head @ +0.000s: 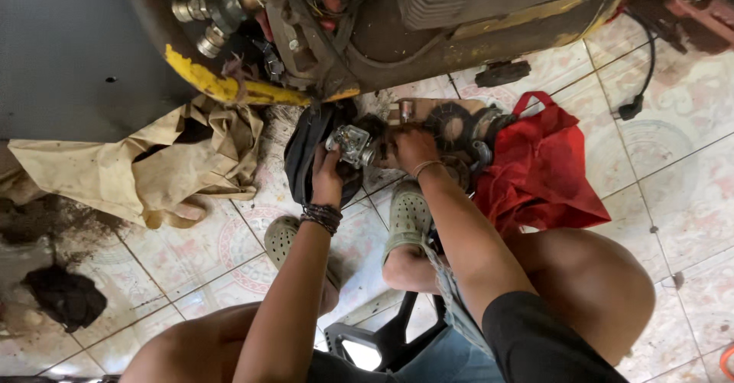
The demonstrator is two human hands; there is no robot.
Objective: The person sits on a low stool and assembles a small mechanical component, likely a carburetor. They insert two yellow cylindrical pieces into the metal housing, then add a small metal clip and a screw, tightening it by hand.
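My left hand (327, 175) grips a small grey metal engine part (352, 144), something like a carburettor, held just above the tiled floor. A dark braided band circles that wrist. My right hand (413, 147) rests against the same part's right side, fingers curled over it, with a thin band on the wrist. Beneath the part lies a black bag or pouch (302, 157). Round dark metal discs (451, 127) sit just past my right hand. My feet in pale green clogs (409, 216) stand below the hands.
A large dirty yellow-and-black machine (321, 39) with brass fittings looms overhead. A crumpled tan paper sack (145, 165) lies left, a red cloth bag (539, 173) right. A dark dirt heap (65, 295) sits lower left, a black cable (638, 85) at upper right, a black plastic stool (375, 337) beneath me.
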